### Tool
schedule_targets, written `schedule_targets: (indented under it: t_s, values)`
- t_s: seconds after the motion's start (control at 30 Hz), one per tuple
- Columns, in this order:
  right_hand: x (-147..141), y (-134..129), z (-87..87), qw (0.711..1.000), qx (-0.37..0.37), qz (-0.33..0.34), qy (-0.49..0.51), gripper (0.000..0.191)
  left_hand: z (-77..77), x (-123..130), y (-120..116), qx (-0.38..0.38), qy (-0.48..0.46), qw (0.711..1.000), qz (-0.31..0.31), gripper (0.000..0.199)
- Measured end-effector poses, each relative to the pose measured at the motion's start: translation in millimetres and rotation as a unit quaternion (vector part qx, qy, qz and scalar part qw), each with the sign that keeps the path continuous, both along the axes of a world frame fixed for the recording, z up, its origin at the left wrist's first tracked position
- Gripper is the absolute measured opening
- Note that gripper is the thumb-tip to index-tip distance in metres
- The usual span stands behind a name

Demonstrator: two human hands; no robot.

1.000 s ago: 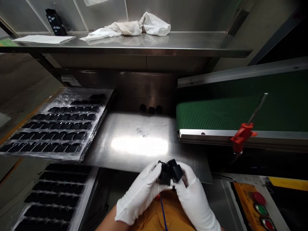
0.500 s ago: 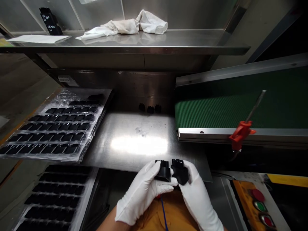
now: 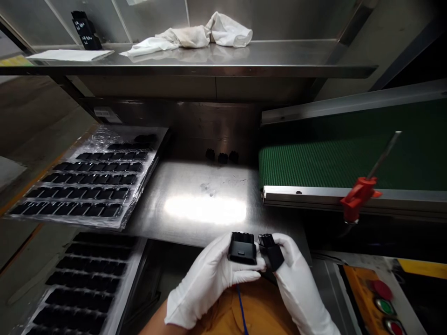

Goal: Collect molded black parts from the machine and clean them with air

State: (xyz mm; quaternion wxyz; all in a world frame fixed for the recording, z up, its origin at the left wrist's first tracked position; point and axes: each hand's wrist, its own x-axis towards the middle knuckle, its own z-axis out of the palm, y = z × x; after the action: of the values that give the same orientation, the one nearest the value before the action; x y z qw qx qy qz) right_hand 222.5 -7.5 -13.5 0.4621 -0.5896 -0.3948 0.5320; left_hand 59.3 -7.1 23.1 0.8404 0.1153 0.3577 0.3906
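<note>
Black plastic connector housing (image 3: 242, 249) and second black housing (image 3: 270, 251), held in white-gloved hands just beyond the near edge of a stainless-steel work table (image 3: 195, 242). The left hand (image 3: 206, 279) is closed around the first housing, with the fingers curled beneath it and its open end facing away from the person. The right hand (image 3: 296, 286) pinches the second housing between thumb and fingers, with its end turned upward. The two housings are just beside each other, not visibly joined.

Left of the hands lie a plastic-wrapped tray (image 3: 87, 139) of similar black parts in rows and a lower tray (image 3: 131, 274). Three small black parts (image 3: 221, 157) stand at the far edge of the table. A green conveyor belt (image 3: 331, 163) with a red clamp (image 3: 359, 197) lies to the right.

Risks: smooth gloves on glossy plastic could let a housing slip, especially the pinched one, which has the lighter hold. A dropped piece could fall past the table edge. Forcing the housings together while misaligned could damage their ends.
</note>
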Motion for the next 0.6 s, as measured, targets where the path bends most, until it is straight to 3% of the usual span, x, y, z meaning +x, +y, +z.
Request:
schedule_targets:
  t_s: [0.2, 0.33, 0.6]
  values:
    - [-3, -2, -5.7, 0.997, 0.065, -0.046, 0.004, 0.023, 5.8, -4, -6, 0.026, 0.015, 1.000, 0.000, 0.034]
    - [-2, -6, -7.1, 0.991, 0.108, -0.075, -0.035, 0.025, 6.4, -3, -7, 0.037, 0.025, 0.999, -0.001, 0.046]
    - [2, -12, -2.4, 0.968, 0.201, -0.072, -0.131, 0.027, 4.2, -3, -6, 0.029, 0.052, 0.998, -0.008, 0.029]
